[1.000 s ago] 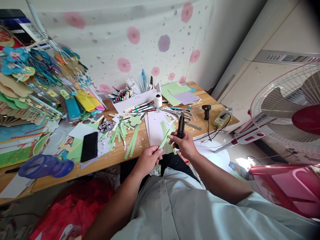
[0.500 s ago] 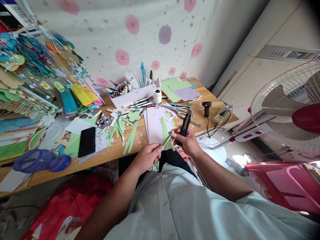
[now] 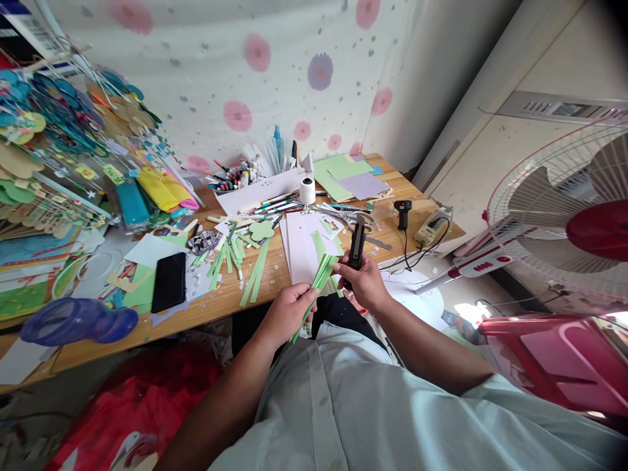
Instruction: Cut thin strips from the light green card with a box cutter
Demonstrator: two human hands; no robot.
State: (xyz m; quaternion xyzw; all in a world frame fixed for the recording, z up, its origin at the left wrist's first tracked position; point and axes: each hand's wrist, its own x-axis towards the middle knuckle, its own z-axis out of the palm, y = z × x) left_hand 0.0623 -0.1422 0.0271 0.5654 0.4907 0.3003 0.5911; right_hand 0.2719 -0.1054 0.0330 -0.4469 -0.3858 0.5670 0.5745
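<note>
My left hand (image 3: 293, 311) is closed on a bundle of light green paper strips (image 3: 321, 275), which fan out slightly at their upper end. My right hand (image 3: 366, 280) grips a black stapler (image 3: 358, 243) that points up and away, and its thumb and fingertip touch the edge of the strips. Below and beyond the bundle, more green strips lie over white paper sheets (image 3: 300, 245) at the table's front edge. A heap of loose green strips (image 3: 228, 258) and a green flower-shaped cutout (image 3: 261, 230) are on the table left of my hands.
A black phone (image 3: 169, 282) and a blue translucent vase-like container (image 3: 81, 320) lie at left. Scissors (image 3: 360, 219), a white thread spool (image 3: 307, 191), a pen box (image 3: 265, 188) and a corded glue gun (image 3: 403, 212) stand behind. A fan (image 3: 564, 216) is at right.
The green strips in my hands have turned from a thin, edge-on stack to a fanned bundle facing up. Both hands stay close together; the stapler is slightly more upright.
</note>
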